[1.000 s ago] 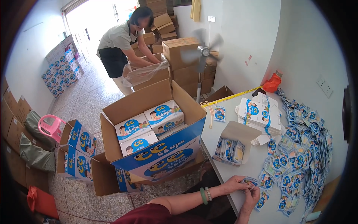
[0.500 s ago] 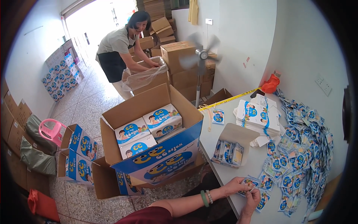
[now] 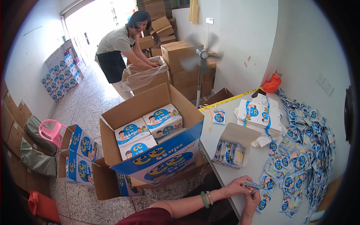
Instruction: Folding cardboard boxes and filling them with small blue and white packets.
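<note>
My left hand (image 3: 239, 187), with a green bangle and a beaded bracelet at the wrist, pinches a small blue-and-white packet (image 3: 252, 184) over the table's near edge. Right beside it, my right hand (image 3: 252, 202) has its fingers closed at the same packet's lower side. Loose packets (image 3: 264, 201) lie just to the right of my hands. Beyond them stands an open white box (image 3: 229, 165) with packets packed upright inside. A large heap of packets (image 3: 300, 157) covers the table's right side.
Flat printed cartons (image 3: 258, 116) are stacked at the table's far part. Left of the table stands a big open carton (image 3: 150, 165) holding small boxes. Behind it are a running fan (image 3: 203, 54) and a co-worker (image 3: 116, 48) reaching into a plastic-lined carton. A pink stool (image 3: 51, 131) stands far left.
The packet in my hands has tilted and shows less of its face. My hands have shifted slightly left. The co-worker has moved a little.
</note>
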Action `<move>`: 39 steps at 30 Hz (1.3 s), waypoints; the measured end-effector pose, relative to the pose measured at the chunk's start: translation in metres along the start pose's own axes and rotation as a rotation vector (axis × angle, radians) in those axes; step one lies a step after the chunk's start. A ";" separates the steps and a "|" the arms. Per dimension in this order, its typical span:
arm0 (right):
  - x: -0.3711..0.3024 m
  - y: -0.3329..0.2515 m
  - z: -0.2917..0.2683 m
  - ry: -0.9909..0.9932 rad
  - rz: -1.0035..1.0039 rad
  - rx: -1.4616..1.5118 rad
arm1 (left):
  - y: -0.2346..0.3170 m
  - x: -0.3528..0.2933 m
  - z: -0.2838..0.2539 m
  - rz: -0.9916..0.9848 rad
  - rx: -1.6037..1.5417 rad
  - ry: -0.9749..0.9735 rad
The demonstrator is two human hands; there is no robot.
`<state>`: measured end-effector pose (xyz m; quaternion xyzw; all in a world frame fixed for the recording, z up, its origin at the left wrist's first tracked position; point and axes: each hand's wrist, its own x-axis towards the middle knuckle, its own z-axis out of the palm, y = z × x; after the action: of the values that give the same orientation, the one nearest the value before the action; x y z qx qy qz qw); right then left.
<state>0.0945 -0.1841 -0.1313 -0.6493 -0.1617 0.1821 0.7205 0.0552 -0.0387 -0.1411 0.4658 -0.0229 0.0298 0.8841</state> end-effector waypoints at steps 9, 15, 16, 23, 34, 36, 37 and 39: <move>-0.003 -0.013 0.006 -0.009 -0.008 0.027 | 0.005 0.007 0.000 -0.196 -0.110 -0.031; -0.001 0.005 -0.011 -0.042 -0.024 -0.015 | -0.009 0.010 -0.005 -0.172 -0.178 0.069; -0.001 0.006 -0.012 0.009 -0.037 -0.045 | -0.011 0.010 -0.007 -0.143 -0.210 0.097; 0.000 0.006 -0.005 0.072 -0.098 -0.094 | -0.013 0.011 -0.014 -0.074 -0.542 0.101; 0.000 0.004 -0.005 0.098 -0.061 -0.149 | -0.005 0.010 -0.004 -0.057 -0.477 0.186; 0.000 0.003 -0.002 0.093 -0.066 -0.136 | 0.001 0.008 -0.001 -0.070 -0.437 0.167; 0.000 0.000 0.005 0.098 -0.103 -0.076 | 0.002 0.007 -0.001 -0.078 -0.398 0.154; 0.000 -0.001 0.007 0.104 -0.141 -0.015 | -0.009 0.008 -0.002 -0.086 -0.287 0.137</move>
<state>0.0910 -0.1781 -0.1293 -0.6503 -0.1711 0.0957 0.7340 0.0640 -0.0416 -0.1493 0.3322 0.0533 0.0197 0.9415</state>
